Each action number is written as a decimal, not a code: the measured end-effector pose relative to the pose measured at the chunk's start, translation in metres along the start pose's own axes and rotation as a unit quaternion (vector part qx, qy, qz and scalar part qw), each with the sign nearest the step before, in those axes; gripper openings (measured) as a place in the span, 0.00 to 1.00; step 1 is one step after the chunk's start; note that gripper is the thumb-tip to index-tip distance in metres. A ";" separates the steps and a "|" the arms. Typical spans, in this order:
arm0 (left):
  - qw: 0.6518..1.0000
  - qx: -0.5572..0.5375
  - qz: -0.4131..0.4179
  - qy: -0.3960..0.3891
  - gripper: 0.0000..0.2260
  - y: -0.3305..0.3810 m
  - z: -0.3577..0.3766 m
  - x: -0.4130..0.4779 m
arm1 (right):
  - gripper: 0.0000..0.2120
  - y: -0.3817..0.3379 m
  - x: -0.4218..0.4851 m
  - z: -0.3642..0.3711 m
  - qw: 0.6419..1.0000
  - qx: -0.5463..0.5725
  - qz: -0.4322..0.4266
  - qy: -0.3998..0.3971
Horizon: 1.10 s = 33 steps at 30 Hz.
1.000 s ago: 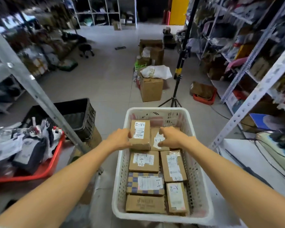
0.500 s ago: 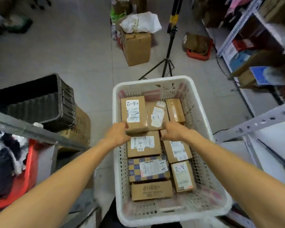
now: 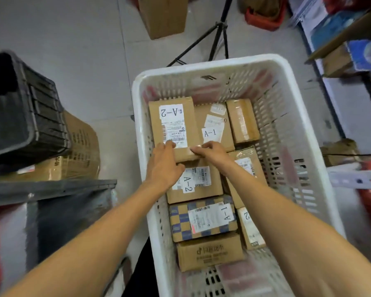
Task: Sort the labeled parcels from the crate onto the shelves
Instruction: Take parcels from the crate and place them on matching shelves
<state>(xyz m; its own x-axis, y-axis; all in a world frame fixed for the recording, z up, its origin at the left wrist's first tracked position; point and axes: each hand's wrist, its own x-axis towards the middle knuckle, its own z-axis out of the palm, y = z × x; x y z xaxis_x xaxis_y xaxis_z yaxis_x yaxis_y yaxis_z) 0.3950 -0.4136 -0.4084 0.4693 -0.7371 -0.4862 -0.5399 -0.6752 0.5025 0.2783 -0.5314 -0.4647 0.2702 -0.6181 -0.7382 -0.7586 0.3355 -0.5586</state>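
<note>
Parcel A-2 [image 3: 173, 125] in far-left corner of crate [image 3: 201, 66], long axis pointing away from person. Both hands at its near end: left hand [image 3: 163, 166] grips near-left corner, right hand [image 3: 210, 152] pinches near edge beside it.

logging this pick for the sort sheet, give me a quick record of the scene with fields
container: white crate
parcel being handled: far A-2 parcel, at the crate's far left
left hand: grips its near left corner
right hand: holds its near right corner
beside it: A-1 parcel, then small taped parcel, no label readable
nearer in crate: second A-2 parcel, checkered A-1 parcel
status: handled parcel inside the crate, not yet on a shelf
outside crate: black crate to the left
</note>
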 end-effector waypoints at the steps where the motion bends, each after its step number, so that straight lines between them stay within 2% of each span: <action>1: 1.000 -0.005 -0.003 0.011 0.29 0.000 0.005 0.004 | 0.27 0.002 0.007 0.004 1.000 0.028 0.011 -0.002; 5: 0.999 -0.034 -0.032 0.026 0.36 0.006 0.021 0.017 | 0.43 0.002 0.022 0.016 0.990 0.134 0.014 -0.035; 8: 0.998 -0.045 -0.036 0.031 0.36 0.001 0.028 0.019 | 0.56 0.004 0.030 0.030 0.978 0.201 0.033 -0.042; 12: 0.998 -0.021 -0.031 0.041 0.36 -0.003 0.035 0.016 | 0.57 0.004 0.031 0.032 0.974 0.223 0.024 -0.033; 15: 0.999 -0.011 -0.022 0.048 0.38 0.003 0.040 0.014 | 0.63 0.002 0.023 0.016 0.979 0.202 0.014 -0.031; 19: 0.996 -0.061 -0.003 0.058 0.36 0.007 0.049 0.010 | 0.53 0.026 0.001 -0.010 0.979 0.203 0.003 -0.032; 21: 0.991 -0.118 0.000 0.060 0.41 0.007 0.055 0.010 | 0.45 0.051 -0.011 -0.024 0.973 0.223 0.015 -0.048; 24: 0.963 -0.256 -0.074 -0.030 0.55 0.007 0.063 0.010 | 0.39 0.087 -0.026 -0.042 0.960 0.267 0.020 -0.086; 27: 0.939 -0.321 -0.078 -0.101 0.58 0.013 0.066 -0.002 | 0.35 0.104 -0.042 -0.054 0.958 0.264 0.014 -0.108; 31: 0.934 -0.344 -0.070 -0.074 0.56 0.031 0.054 -0.033 | 0.29 0.097 -0.064 -0.070 0.964 0.225 0.001 -0.145; 33: 0.936 -0.342 -0.071 -0.046 0.57 0.041 0.042 -0.052 | 0.29 0.083 -0.080 -0.076 0.972 0.189 -0.023 -0.141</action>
<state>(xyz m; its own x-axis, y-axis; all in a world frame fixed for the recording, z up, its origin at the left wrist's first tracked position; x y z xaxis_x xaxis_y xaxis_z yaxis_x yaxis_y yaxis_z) 0.3195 -0.4017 -0.3925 0.4235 -0.6549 -0.6259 0.1114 -0.6480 0.7535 0.1487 -0.5079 -0.4231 0.4900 -0.4371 -0.7542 -0.4852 0.5820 -0.6525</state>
